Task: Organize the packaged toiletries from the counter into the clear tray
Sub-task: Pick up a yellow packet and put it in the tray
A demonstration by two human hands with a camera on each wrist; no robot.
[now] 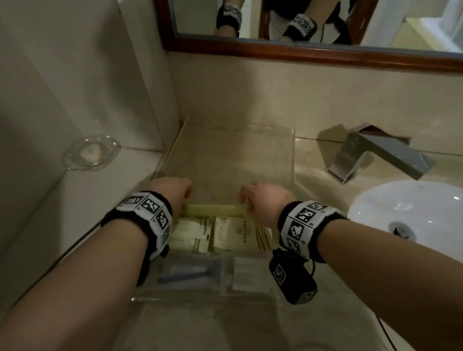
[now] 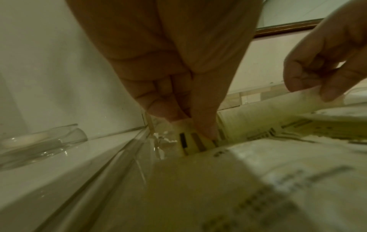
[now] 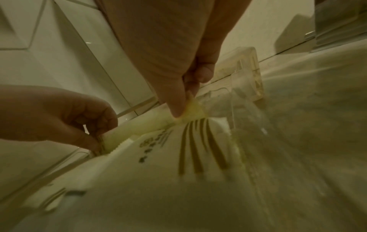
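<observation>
Left hand [image 1: 176, 190] pinches the left end of a long packet [image 1: 214, 210], right hand [image 1: 264, 202] pinches its right end; packet lies across the tray [image 1: 294, 165], just behind flat sachets [image 1: 227, 233]; sink [image 1: 429, 204] far right

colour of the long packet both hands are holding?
Pale yellow-cream long packet, dark stripes at its ends; clearest in the right wrist view.

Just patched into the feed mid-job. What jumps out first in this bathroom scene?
Both hands meet over the clear tray in the counter's corner: the left hand and right hand each pinch an end of a long pale packet, held across the tray just beyond flat printed sachets already inside. Right of them sit the chrome faucet and white sink.
</observation>
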